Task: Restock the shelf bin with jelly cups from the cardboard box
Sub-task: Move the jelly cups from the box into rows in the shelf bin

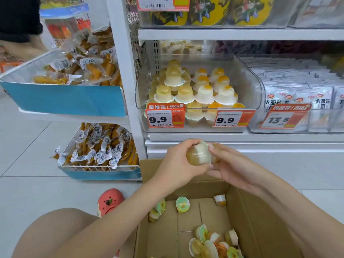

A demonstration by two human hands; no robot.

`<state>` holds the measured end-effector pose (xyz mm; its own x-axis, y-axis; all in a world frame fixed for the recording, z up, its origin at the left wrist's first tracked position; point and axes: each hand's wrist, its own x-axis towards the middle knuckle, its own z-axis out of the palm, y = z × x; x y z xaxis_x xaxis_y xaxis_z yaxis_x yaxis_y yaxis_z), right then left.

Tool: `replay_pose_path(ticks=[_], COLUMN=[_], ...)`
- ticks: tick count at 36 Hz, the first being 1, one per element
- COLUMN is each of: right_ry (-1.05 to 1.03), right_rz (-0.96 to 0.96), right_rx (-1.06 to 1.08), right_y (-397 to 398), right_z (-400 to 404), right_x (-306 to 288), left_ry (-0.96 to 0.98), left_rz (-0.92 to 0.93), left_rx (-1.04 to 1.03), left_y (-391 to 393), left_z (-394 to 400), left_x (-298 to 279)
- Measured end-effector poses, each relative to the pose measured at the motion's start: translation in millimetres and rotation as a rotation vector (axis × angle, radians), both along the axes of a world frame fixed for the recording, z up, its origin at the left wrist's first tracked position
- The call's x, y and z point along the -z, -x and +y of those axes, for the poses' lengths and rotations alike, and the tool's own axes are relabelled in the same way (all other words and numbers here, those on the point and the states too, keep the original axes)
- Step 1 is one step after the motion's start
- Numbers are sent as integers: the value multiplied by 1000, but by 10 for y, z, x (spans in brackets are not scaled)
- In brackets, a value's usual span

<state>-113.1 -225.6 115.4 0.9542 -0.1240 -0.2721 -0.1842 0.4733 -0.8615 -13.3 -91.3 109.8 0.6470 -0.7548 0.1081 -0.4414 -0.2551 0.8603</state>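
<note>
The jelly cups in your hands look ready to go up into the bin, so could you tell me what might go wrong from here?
1. The shelf bin already holds cups stacked in tiers; one cup perches on top, so adding more could topple the pile.
2. The left hand and right hand share the held jelly cups above the cardboard box; a slip would probably drop them back in.

- We see a bright, even, cool white light across the whole scene, with no single lamp visible
- Shadows are weak: a soft one lies inside the cardboard box (pixel 247 216) beneath the forearms
- The clear shelf bin (pixel 253 84) carries pale glare along its curved wall
- Straight shelf edges bow toward the frame borders, a wide-angle warp
- The top corners and far right blur; the price tags (pixel 228 119) read sharply
</note>
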Motion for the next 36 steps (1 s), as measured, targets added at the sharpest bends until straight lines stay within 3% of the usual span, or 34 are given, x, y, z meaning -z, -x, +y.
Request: replay_pose_path(ticks=[11,19,23,28,36], right_ry=[118,120,246,324,772], right_rz=[-32,-20,24,-52,-73], right_rx=[73,-2,76,300,620], right_y=[-125,-232,-356,-536,-1280], right_z=[-91,-141,-115,-291,-940], right_x=[-86,-307,-403,-682,-1098], left_ry=[-65,67,36,-172,-313], left_rz=[-258,-262,-284,-311,-331], left_rx=[102,59,59,-3,-103], left_y=[-125,-223,-298,-501,-831], left_z=[-114,-92,-96,6,73], left_x=[-207,-341,-397,-485,-520])
